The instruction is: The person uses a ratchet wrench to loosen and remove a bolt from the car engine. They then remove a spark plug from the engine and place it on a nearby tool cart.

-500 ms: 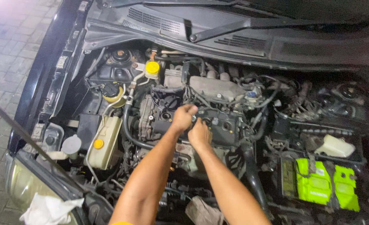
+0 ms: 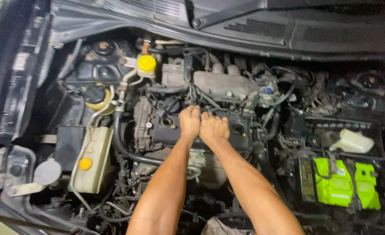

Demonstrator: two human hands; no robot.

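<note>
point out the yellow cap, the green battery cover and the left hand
yellow cap [image 2: 147,62], head view, centre of its top
green battery cover [image 2: 335,182], head view, middle of its left panel
left hand [image 2: 190,122], head view, back of the hand

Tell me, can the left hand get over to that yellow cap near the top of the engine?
Probably yes. The left hand rests on the dark engine cover, and the yellow cap sits up and to its left. Only low hoses and wires lie between them, and nothing stands over the cap.

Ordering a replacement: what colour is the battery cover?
Bright neon green battery cover, clearest in the head view.
</note>
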